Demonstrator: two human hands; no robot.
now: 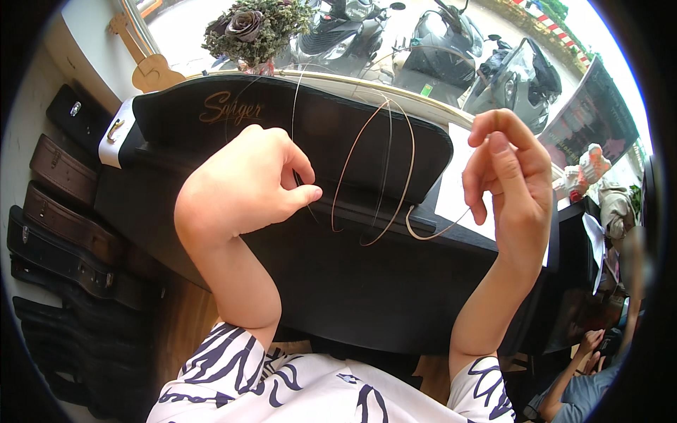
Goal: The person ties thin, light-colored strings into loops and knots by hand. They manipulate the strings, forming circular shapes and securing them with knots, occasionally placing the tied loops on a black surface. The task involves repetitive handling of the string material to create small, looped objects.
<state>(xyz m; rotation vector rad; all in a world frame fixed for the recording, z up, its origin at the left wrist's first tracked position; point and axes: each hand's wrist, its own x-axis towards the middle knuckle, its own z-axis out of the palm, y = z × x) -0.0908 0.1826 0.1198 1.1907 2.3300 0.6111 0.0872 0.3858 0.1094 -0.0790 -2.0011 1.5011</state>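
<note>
A thin coppery guitar string (413,155) hangs in loose loops between my two hands, in front of a black upright panel. My left hand (243,183) is closed, thumb and forefinger pinched on part of the string, with a dark strand showing at the fingertips. Over on the right, my right hand (511,176) is raised with curled fingers, its thumb against the bent forefinger. One curved end of the string runs to its lower fingers. Exactly where the right fingers grip is hard to make out.
Below lies a black piano-like case (338,282) with a gold-lettered panel (296,113). White paper (458,190) lies near my right hand. Dried flowers (247,32) and a small wooden guitar shape (151,67) stand behind. Instrument cases (67,218) line the left; another person (592,374) sits lower right.
</note>
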